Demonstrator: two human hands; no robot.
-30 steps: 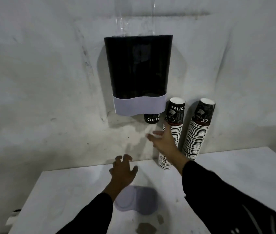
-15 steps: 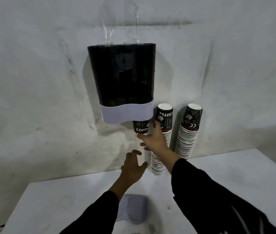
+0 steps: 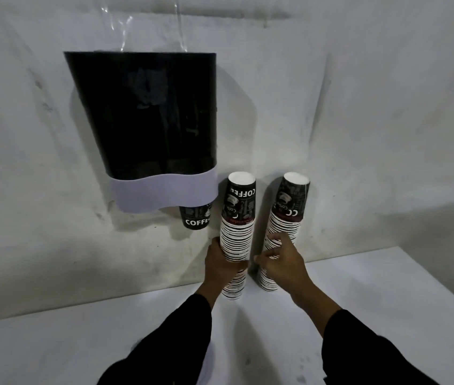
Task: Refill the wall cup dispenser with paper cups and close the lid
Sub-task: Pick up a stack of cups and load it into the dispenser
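Observation:
A black wall cup dispenser point(image 3: 150, 112) with a pale band at its bottom hangs on the wall, upper left. One black paper cup point(image 3: 195, 218) marked COFFEE pokes out below it. Two tall stacks of upside-down paper cups lean against the wall on the table. My left hand point(image 3: 221, 263) is wrapped around the lower part of the left stack point(image 3: 237, 232). My right hand point(image 3: 282, 259) has its fingers spread and touches the right stack point(image 3: 285, 229) low down. A clear plastic sheet point(image 3: 150, 29) stands above the dispenser's top.
A white table point(image 3: 373, 295) runs below against a rough grey-white wall point(image 3: 359, 107). A pale flat object point(image 3: 207, 365) lies on the table, mostly hidden behind my left sleeve.
Both hands moved right and forward from below the dispenser to the cup stacks. My left hand closed around the left stack; my right hand reached the right stack. The view came closer.

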